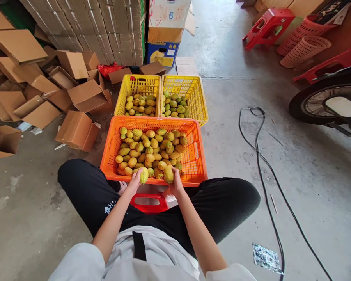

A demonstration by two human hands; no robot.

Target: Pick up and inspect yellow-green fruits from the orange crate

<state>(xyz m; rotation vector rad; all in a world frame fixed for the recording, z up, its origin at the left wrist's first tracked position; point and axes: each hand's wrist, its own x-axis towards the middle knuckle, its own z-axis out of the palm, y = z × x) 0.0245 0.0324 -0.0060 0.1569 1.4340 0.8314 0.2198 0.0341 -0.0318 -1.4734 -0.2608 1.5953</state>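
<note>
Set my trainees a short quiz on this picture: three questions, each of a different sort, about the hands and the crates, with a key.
1. True or false: the left hand and the right hand grip one fruit together.
2. Which colour is the crate nearest the person?
A) yellow
B) blue
C) orange
3. Fill in the number: just beyond that crate, ____ yellow crates stand side by side, with fruit in them.

Key:
1. False; each hand holds its own: a yellow-green fruit in the left, a browner fruit in the right.
2. C
3. two
</note>
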